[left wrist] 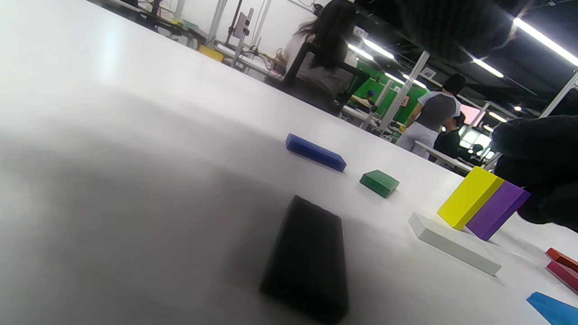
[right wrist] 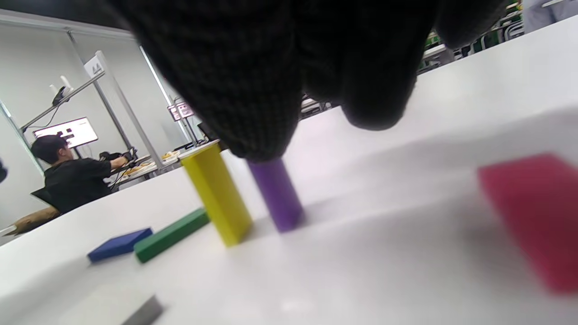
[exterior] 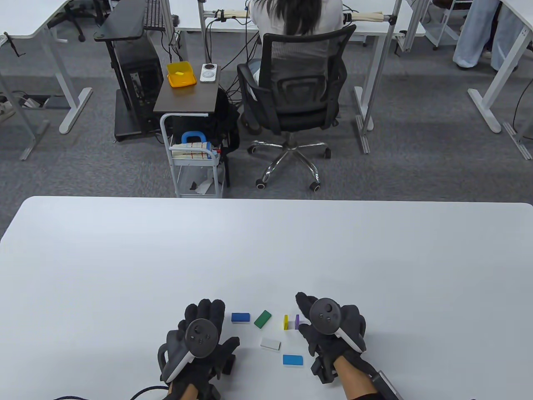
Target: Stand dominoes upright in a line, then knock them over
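A yellow domino (exterior: 286, 321) and a purple domino (exterior: 297, 321) stand upright side by side near the table's front edge. My right hand (exterior: 304, 318) is at the purple domino (right wrist: 276, 198); its fingertips (right wrist: 257, 113) cover and hold the top. The yellow domino (right wrist: 216, 198) stands free just left of it. Lying flat are a blue domino (exterior: 240, 318), a green one (exterior: 262, 318), a white one (exterior: 270, 343) and a light blue one (exterior: 292, 360). My left hand (exterior: 206, 312) rests flat on the table left of the blue domino, holding nothing. A black domino (left wrist: 307, 262) lies flat below the left wrist.
Red and pink dominoes (left wrist: 562, 266) lie flat by my right hand, the pink one (right wrist: 537, 216) close to the right wrist camera. The white table (exterior: 266, 250) stretches bare beyond the dominoes. Past its far edge a person sits in an office chair (exterior: 291, 96).
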Motion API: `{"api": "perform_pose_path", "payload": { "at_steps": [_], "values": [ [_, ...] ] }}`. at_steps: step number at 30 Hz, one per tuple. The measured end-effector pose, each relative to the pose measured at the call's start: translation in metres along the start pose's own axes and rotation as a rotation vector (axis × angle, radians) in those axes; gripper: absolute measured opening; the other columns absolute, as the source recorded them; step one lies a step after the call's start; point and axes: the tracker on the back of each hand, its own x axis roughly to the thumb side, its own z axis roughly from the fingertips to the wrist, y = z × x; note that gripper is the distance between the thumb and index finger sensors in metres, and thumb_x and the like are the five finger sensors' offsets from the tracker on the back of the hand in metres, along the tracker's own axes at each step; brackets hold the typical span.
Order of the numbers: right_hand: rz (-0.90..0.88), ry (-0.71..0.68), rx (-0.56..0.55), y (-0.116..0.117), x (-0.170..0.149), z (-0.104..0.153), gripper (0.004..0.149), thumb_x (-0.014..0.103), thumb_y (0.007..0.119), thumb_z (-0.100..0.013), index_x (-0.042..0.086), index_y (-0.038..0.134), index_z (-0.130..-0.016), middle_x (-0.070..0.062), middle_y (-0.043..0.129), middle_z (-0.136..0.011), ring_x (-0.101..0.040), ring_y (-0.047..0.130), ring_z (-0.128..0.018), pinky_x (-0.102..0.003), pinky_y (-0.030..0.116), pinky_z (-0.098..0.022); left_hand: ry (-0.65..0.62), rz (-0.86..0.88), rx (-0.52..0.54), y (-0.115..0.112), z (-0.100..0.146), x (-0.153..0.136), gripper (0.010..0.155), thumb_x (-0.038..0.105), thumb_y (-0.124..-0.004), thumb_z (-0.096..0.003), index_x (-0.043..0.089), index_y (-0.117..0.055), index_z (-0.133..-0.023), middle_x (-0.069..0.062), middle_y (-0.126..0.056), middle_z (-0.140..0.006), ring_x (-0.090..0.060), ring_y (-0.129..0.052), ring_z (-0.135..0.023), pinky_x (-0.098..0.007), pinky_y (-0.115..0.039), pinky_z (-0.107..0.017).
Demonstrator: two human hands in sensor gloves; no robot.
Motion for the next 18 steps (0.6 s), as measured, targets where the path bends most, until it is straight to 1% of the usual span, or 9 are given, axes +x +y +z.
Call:
{"api": "perform_pose_path", "payload": {
  "at_steps": [4,7,9,11,15,16,17,18],
  "values": [
    [0.073,0.078,-0.007,-0.016,-0.012,0.003,0.075,0.031,0.098,-0.034,0.020,0.069,-0.102,-0.013,0.077,-0.099,-0.036,0.092,-0.079,-0.066,0.059,-0.068,0.000,0.000,-0.001,0.000,0.000,0.000,0.089,0.062,-0.071,-0.0395,0.036,-0.017,-0.104,-0.007,-0.022,-0.122,-0.047,-0.022,-0.110,-0.064,-0.037,-0.081],
    [0.138,0.116,0.053,-0.018,-0.016,0.003,0.073,0.030,0.099,-0.034,0.020,0.070,-0.101,-0.014,0.078,-0.099,-0.041,0.091,-0.081,-0.068,0.056,-0.068,0.000,-0.001,-0.002,0.000,0.000,0.000,0.089,0.062,-0.072,-0.0394,0.036,-0.017,-0.104,-0.007,-0.022,-0.122,-0.047,-0.022,-0.110,-0.064,-0.037,-0.081],
    [0.213,0.199,0.108,-0.015,-0.016,0.002,0.068,0.029,0.099,-0.034,0.019,0.076,-0.098,-0.012,0.083,-0.095,-0.044,0.090,-0.081,-0.070,0.052,-0.067,-0.006,0.001,0.019,0.001,-0.001,-0.001,0.088,0.062,-0.072,-0.0393,0.036,-0.018,-0.104,-0.005,-0.023,-0.122,-0.046,-0.024,-0.110,-0.064,-0.038,-0.081],
    [0.265,0.184,0.168,-0.008,-0.013,0.001,0.066,0.029,0.099,-0.034,0.020,0.079,-0.096,-0.011,0.085,-0.094,-0.045,0.088,-0.083,-0.071,0.050,-0.067,-0.005,0.008,0.034,0.002,0.000,-0.001,0.088,0.062,-0.072,-0.0394,0.036,-0.019,-0.105,-0.005,-0.025,-0.122,-0.046,-0.025,-0.110,-0.064,-0.039,-0.081],
    [0.383,0.170,0.264,0.005,-0.004,0.001,0.070,0.030,0.101,-0.032,0.020,0.078,-0.097,-0.010,0.085,-0.096,-0.048,0.080,-0.089,-0.073,0.046,-0.067,0.005,0.013,0.021,0.002,0.000,-0.004,0.088,0.062,-0.072,-0.0394,0.036,-0.019,-0.105,-0.006,-0.024,-0.122,-0.047,-0.024,-0.110,-0.064,-0.038,-0.081],
    [0.406,0.162,0.282,0.008,-0.002,0.002,0.075,0.031,0.101,-0.031,0.020,0.074,-0.100,-0.011,0.083,-0.097,-0.049,0.078,-0.090,-0.072,0.046,-0.067,0.006,0.014,0.019,0.002,0.001,-0.004,0.088,0.062,-0.072,-0.0394,0.036,-0.019,-0.105,-0.006,-0.024,-0.122,-0.047,-0.024,-0.110,-0.064,-0.038,-0.081],
    [0.406,0.145,0.293,0.011,0.000,0.002,0.079,0.032,0.101,-0.031,0.020,0.069,-0.102,-0.011,0.081,-0.098,-0.049,0.077,-0.091,-0.072,0.046,-0.067,0.007,0.015,0.018,0.002,0.000,-0.004,0.088,0.062,-0.072,-0.0394,0.036,-0.019,-0.105,-0.006,-0.024,-0.122,-0.046,-0.024,-0.110,-0.064,-0.038,-0.081],
    [0.399,0.136,0.301,0.012,0.001,0.003,0.079,0.031,0.101,-0.031,0.020,0.070,-0.102,-0.011,0.081,-0.098,-0.050,0.075,-0.092,-0.072,0.046,-0.067,0.007,0.016,0.018,0.002,0.001,-0.004,0.088,0.062,-0.072,-0.0394,0.036,-0.019,-0.105,-0.006,-0.024,-0.122,-0.047,-0.024,-0.110,-0.064,-0.038,-0.081]
  ]
}}
